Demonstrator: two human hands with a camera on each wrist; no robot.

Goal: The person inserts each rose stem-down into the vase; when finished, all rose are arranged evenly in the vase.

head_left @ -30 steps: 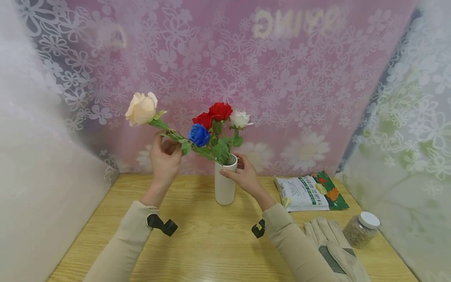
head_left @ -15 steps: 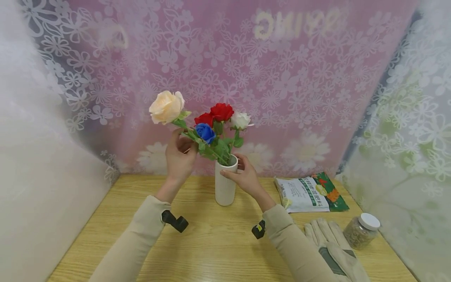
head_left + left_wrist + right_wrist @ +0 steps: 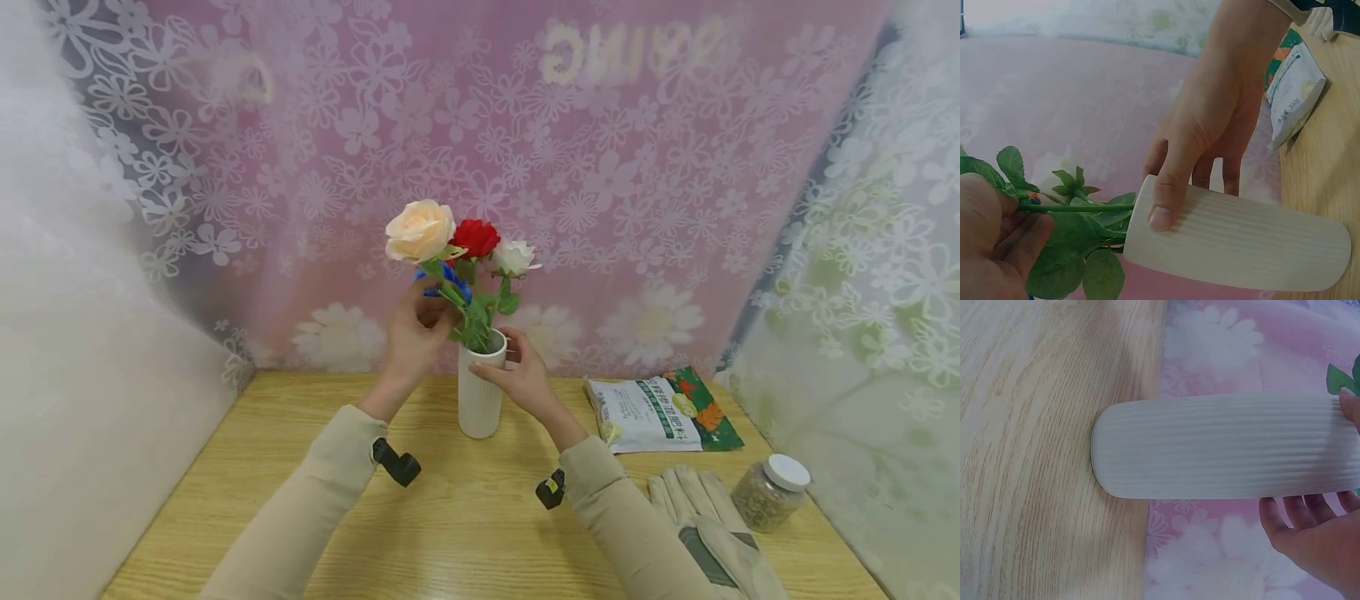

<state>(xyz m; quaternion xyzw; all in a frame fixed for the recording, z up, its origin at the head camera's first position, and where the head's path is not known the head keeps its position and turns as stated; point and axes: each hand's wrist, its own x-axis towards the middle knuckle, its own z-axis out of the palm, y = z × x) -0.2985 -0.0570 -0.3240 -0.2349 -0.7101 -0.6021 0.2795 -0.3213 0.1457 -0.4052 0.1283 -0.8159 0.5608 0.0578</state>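
Note:
A white ribbed vase (image 3: 480, 396) stands upright on the wooden table. My right hand (image 3: 525, 375) grips it near the rim, thumb in front and fingers round the far side. Between thumb and fingers, my left hand (image 3: 420, 333) pinches the green stem (image 3: 1085, 207) of a peach rose (image 3: 422, 232), whose lower end goes into the vase mouth. Behind its stem a blue rose (image 3: 450, 283) is partly hidden. A red rose (image 3: 476, 239) and a white rose (image 3: 513, 257) stand in the vase as well, with green leaves (image 3: 1060, 256) crowding above the rim.
To the right lies a white and green printed bag (image 3: 660, 408). Nearer are a pair of pale work gloves (image 3: 708, 525) and a clear jar (image 3: 771, 493) with a white lid. A pink floral curtain (image 3: 637, 183) hangs behind the table (image 3: 450, 533).
My left hand has moved right with the peach rose, which now stands more upright and overlaps the blue and red roses. My right hand stays on the vase.

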